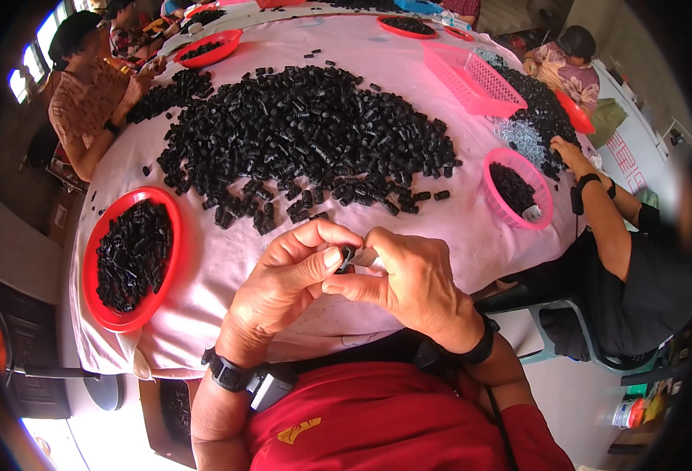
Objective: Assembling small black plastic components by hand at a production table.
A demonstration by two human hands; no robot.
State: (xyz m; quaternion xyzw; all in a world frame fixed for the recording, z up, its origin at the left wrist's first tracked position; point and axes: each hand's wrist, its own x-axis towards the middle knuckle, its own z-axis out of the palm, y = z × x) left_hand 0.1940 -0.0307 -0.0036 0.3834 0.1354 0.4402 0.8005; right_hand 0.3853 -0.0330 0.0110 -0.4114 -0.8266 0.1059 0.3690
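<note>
Over the table's near edge my two hands meet. Between thumb and forefinger, my left hand (287,271) pinches a small black plastic part (347,253). My right hand (412,279) closes from the other side on a thin whitish piece (369,263) that touches the black part; its kind is too small to tell. Just beyond my fingers spreads a big heap of similar black parts (299,133). To the left, a red oval tray (175,243) holds smaller black pieces, and a pink round basket (546,200) to the right holds black pieces too.
Pink cloth (228,267) covers the round table. A pink rectangular basket (471,86) stands at the far right, near a pile of clear pieces (522,140). A red tray (216,51) lies far left. A co-worker's hand (569,153) reaches in from the right; another person (87,94) sits left.
</note>
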